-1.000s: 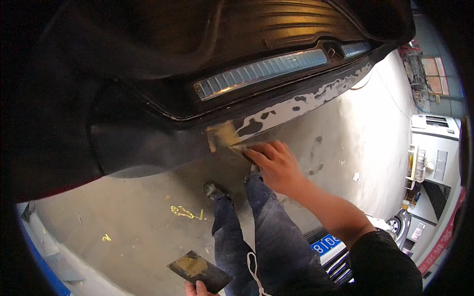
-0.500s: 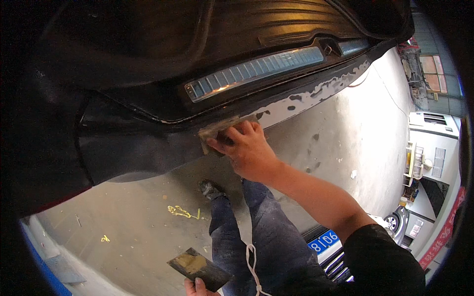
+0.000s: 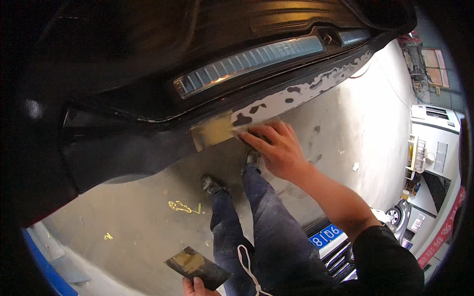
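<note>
While the left hand (image 3: 200, 288) in the head view has its grip on a dark plate (image 3: 213, 276) with tan filler (image 3: 187, 260) on top, the right hand (image 3: 282, 152) is pinching a kinda blurry spreader (image 3: 238, 130) just beside the tan patch (image 3: 213, 132) on the bumper (image 3: 123, 150).

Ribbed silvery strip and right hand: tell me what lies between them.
In the head view, black bodywork and then the mottled grey-white band lie between the ribbed silvery strip and the right hand.
</note>
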Motion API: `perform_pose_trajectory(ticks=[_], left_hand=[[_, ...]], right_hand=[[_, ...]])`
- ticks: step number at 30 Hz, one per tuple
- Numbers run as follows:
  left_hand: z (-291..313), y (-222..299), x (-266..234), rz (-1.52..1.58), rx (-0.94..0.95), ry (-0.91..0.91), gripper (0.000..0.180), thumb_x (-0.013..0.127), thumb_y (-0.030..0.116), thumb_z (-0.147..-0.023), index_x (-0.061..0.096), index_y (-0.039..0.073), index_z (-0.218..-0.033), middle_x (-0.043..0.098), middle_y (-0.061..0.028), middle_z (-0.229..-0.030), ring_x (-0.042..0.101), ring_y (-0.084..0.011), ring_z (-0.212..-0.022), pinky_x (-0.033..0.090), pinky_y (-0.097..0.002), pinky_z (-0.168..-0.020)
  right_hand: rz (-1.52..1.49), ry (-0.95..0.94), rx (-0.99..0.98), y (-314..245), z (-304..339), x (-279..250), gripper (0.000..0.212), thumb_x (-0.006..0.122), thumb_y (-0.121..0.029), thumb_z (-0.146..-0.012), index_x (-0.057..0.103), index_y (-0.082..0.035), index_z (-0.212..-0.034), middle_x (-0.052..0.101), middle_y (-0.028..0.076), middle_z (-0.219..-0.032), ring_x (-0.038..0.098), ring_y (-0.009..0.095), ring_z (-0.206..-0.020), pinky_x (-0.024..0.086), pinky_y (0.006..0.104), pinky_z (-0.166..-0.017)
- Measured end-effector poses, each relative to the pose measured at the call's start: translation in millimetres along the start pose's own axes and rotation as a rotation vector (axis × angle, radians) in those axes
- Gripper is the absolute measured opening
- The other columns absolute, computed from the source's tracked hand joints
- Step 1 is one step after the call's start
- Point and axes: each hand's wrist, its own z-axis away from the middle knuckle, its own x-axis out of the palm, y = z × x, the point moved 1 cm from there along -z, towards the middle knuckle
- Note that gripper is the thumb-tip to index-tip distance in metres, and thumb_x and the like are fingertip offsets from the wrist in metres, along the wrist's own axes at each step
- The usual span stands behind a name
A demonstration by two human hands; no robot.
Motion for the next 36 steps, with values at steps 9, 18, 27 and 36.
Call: perform_pose_trajectory(ticks=[9,18,27,36], left_hand=[[4,12,10,-0.062,0.036,-0.037,0.028,0.053,0.018,-0.099,0.059,-0.004,-0.114,0.063,-0.0209,-0.108,0.06,-0.035,-0.097,0.051,-0.0434,-0.084],[4,12,13,-0.182,0.091,0.0,0.022,0.055,0.007,-0.095,0.061,0.0,-0.115,0.062,-0.0256,-0.113,0.061,-0.0426,-0.093,0.051,-0.0473,-0.082],[9,-16,4,-0.358,0.286,-0.009,0.022,0.056,0.011,-0.097,0.061,-0.002,-0.114,0.061,-0.026,-0.116,0.061,-0.0415,-0.094,0.051,-0.0445,-0.085],[10,-23,10,-0.364,0.294,-0.065,0.027,0.053,0.008,-0.095,0.062,-0.001,-0.119,0.059,-0.0287,-0.122,0.059,-0.0458,-0.105,0.05,-0.0509,-0.091]], right_hand=[[0.138,-0.076,-0.115,5,-43,15,0.068,0.072,-0.009,-0.073,0.058,-0.032,-0.136,0.051,0.007,-0.128,0.045,0.033,-0.124,0.036,0.0526,-0.106],[0.126,-0.028,-0.152,-16,-13,39,0.056,0.063,-0.015,-0.08,0.059,-0.028,-0.134,0.051,0.006,-0.123,0.047,0.029,-0.117,0.036,0.0553,-0.104],[-0.004,-0.157,0.122,11,34,14,0.056,0.062,-0.008,-0.08,0.057,-0.018,-0.134,0.058,0.007,-0.122,0.053,0.029,-0.109,0.043,0.0475,-0.095],[0.168,-0.046,-0.105,53,-18,-18,0.069,0.07,-0.006,-0.072,0.058,-0.028,-0.136,0.053,0.006,-0.13,0.046,0.03,-0.121,0.037,0.0479,-0.103]])
